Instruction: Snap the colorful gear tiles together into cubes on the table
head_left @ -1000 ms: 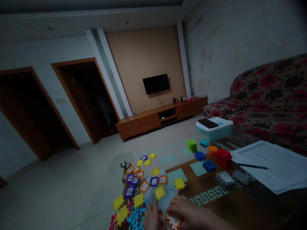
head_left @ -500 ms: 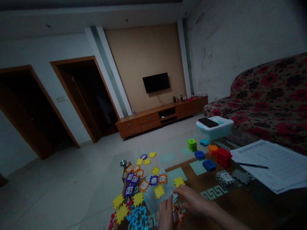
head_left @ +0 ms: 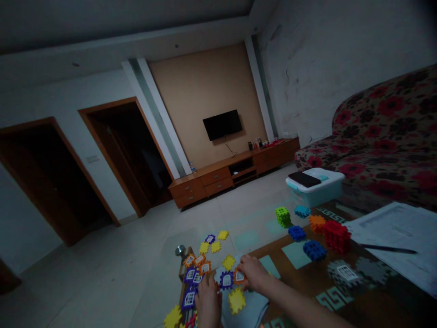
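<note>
At the near edge of the bench point(head_left: 385, 300), I had my left hand point(head_left: 207, 303) down among the purple window tiles point(head_left: 189, 288) and my right hand point(head_left: 253, 272) curled over an orange-rimmed window tile point(head_left: 239, 275). A purple-rimmed window tile point(head_left: 226, 280) lay between the two hands. Both hands were partly closed with the fingers pointing down, but from the head camera I could not tell whether either one gripped a tile or only pressed on it. A yellow tile point(head_left: 236, 300) lay just below them on a pale sheet point(head_left: 247, 312).

Toward the bench's far end sat a red block of linked cubes point(head_left: 336, 237), a green cube point(head_left: 282, 217) and a blue cube point(head_left: 314, 250), with printed papers point(head_left: 396, 232) and a black pen point(head_left: 389, 249) beside them. A plastic storage box point(head_left: 314, 190) stood just past that end.

The tiles lay touching, so I judged it best to hold one by its toothed rim with the fingertips and move it straight up, not drag it sideways into its neighbours. The dim light made the teeth hard to read, so I would have checked each tile's edge by eye before pressing.
</note>
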Demonstrator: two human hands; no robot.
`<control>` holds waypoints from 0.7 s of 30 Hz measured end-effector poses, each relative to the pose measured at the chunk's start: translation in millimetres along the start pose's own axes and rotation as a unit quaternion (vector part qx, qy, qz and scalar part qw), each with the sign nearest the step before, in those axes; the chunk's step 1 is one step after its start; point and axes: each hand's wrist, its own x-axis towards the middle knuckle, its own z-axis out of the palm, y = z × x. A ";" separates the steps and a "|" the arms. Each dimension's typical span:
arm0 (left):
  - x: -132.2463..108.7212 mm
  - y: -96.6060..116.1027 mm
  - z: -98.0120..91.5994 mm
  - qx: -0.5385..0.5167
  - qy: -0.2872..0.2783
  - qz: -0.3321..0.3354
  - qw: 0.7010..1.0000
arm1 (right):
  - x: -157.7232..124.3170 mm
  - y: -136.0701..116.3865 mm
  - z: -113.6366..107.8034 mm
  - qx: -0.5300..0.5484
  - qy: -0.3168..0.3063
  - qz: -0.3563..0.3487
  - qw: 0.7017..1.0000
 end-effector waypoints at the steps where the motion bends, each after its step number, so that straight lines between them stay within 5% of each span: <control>1: 5.2 -0.7 -1.9 0.004 -0.014 -0.001 1.000 | 0.1 1.2 1.2 -0.003 0.000 -0.003 1.000; 11: -6.9 4.5 -14.7 0.020 -0.025 0.006 0.999 | -57.1 14.0 -42.7 0.091 0.056 0.023 0.994; 18: -46.3 7.1 -17.8 -0.051 0.069 0.080 0.993 | -95.1 -7.9 -50.6 0.283 -0.084 -0.024 0.955; 21: -66.6 4.9 -10.0 -0.083 0.050 0.095 0.991 | -96.9 -11.8 -36.7 0.295 -0.082 -0.049 0.951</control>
